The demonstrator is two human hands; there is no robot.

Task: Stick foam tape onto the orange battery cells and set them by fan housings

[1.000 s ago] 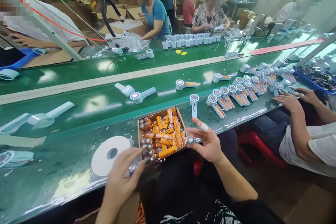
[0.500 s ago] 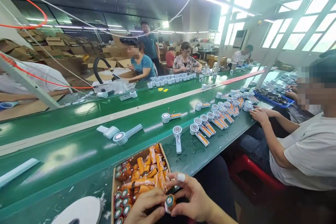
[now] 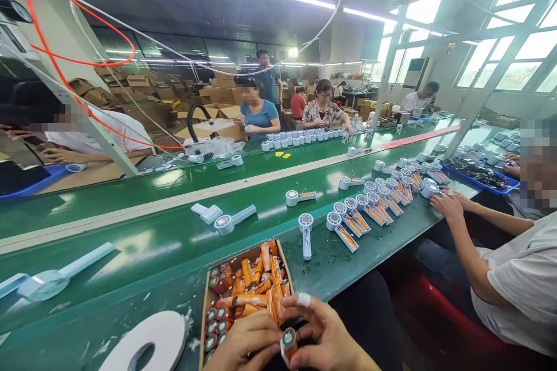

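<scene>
An orange-wrapped battery cell (image 3: 289,343) with a green ring on its end is held low in front of me, at the box's near side. My right hand (image 3: 324,330) has its thumb and fingers around the cell; a white wrap covers one fingertip. My left hand (image 3: 250,341) is closed, its fingertips against the cell's left side, where a small white piece (image 3: 285,356) shows. Just beyond my hands stands a cardboard box (image 3: 203,324) of similar orange cells (image 3: 248,272), some upright, others lying loose. To the left lies a white tape roll (image 3: 167,339).
Several handheld fan housings (image 3: 333,220) line the bench at right, many with orange cells in their handles. More fan parts (image 3: 224,224) lie on the green belt (image 3: 152,243). A co-worker (image 3: 505,261) sits close on my right; others sit across.
The view has turned left, so the scene sits farther right and more of the tape roll shows. Both hands stay at the battery cell with nearly the same hold.
</scene>
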